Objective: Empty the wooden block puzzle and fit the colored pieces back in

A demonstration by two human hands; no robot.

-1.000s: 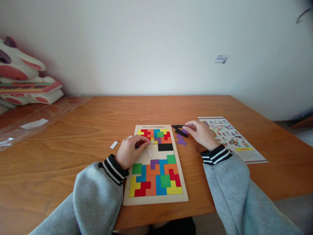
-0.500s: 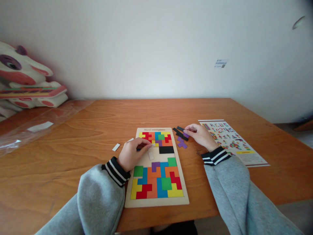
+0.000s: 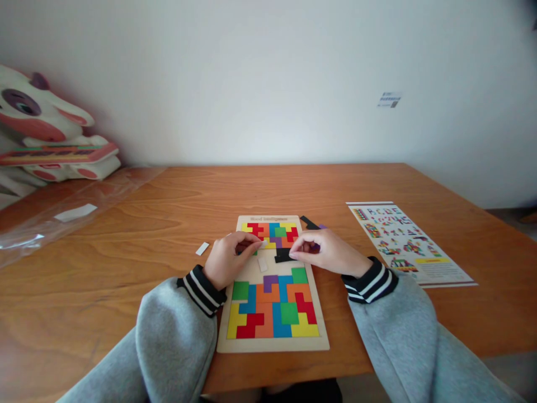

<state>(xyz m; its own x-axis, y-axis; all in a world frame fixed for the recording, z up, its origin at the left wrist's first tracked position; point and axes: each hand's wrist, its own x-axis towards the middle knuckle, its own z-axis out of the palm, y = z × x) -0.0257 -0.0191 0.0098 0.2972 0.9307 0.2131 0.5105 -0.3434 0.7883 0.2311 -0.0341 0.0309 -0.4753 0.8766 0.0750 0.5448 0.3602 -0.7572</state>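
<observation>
The wooden puzzle board [image 3: 273, 345] lies before me, with coloured block pieces fitted at its top and bottom and a bare band between. My left hand [image 3: 230, 258] rests over its left side, thumb and fingers pinched on a small white piece [image 3: 264, 244]. Another white piece [image 3: 262, 265] lies flat on the bare band. From the right, my right hand [image 3: 327, 252] reaches over the board, its fingertips closed on a black strip [image 3: 282, 259] at the black patch there. A purple piece [image 3: 322, 226] is mostly hidden behind that hand.
Another black strip [image 3: 309, 223] lies beyond the board's upper right corner. A loose white piece [image 3: 202, 248] sits to the left. The printed pattern sheet [image 3: 440, 271] is on the right. Clear plastic wrap [image 3: 113, 193] and a cow-shaped toy keyboard [image 3: 62, 154] are far left.
My right hand has moved left from the loose pieces onto the board, bringing a black strip. My left hand stays near the same spot. The view has shifted slightly.
</observation>
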